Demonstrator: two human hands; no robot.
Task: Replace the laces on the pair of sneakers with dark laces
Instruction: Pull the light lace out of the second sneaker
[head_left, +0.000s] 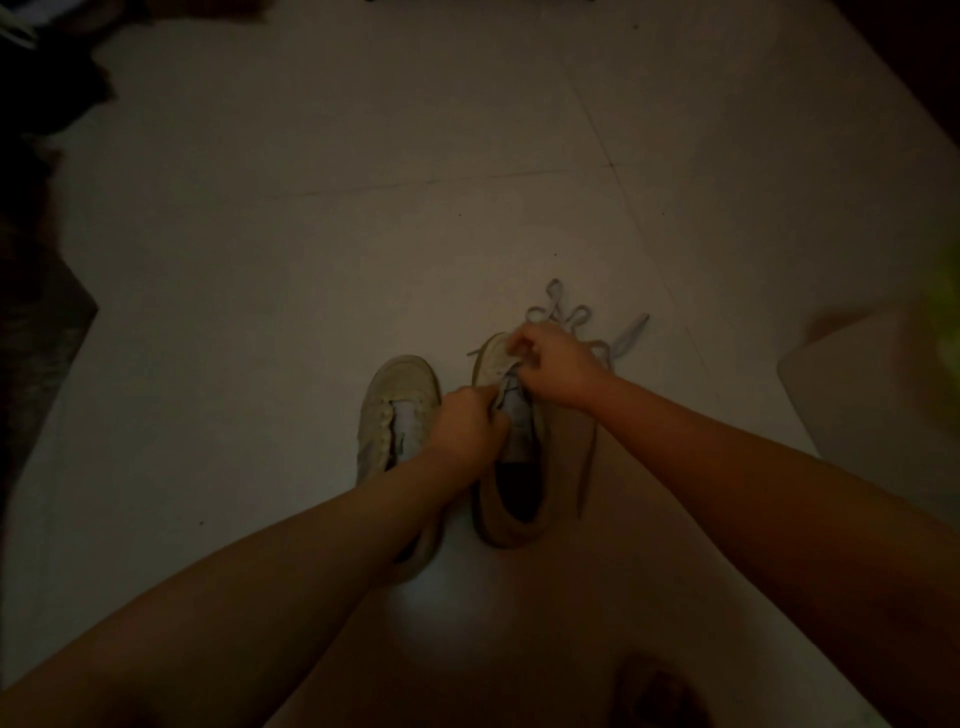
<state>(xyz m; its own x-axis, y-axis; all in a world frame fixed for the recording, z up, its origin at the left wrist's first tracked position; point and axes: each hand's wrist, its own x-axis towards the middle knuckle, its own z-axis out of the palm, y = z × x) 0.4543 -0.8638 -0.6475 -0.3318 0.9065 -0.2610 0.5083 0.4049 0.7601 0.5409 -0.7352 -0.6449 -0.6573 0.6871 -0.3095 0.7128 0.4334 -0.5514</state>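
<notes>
Reaching down over a pale tiled floor (311, 156) in dim light, the person works with both bare hands on the right-hand sneaker (511, 467) of a light-coloured pair standing side by side with toes pointing to twelve o'clock. The left hand (467, 423) lies over the middle of that shoe, its fingers curled around a strand of pale lace (503, 391) at the eyelets. The right hand (553, 361), at about one o'clock from the left hand and just beside it, is curled as well, its fingertips pinching the lace over the toe end of the shoe. Loose loops of pale lace (576, 317) spill onto the floor past the toe, toward one o'clock, and one strand (589, 467) trails down the shoe's outer side toward five o'clock. The left-hand sneaker (392, 410) stands just beside its partner at nine o'clock, partly crossed by the left forearm, its tongue showing; whether it carries a lace cannot be told in the gloom. Dark shapes (36, 260) crowd the floor's edge from nine to eleven o'clock.
</notes>
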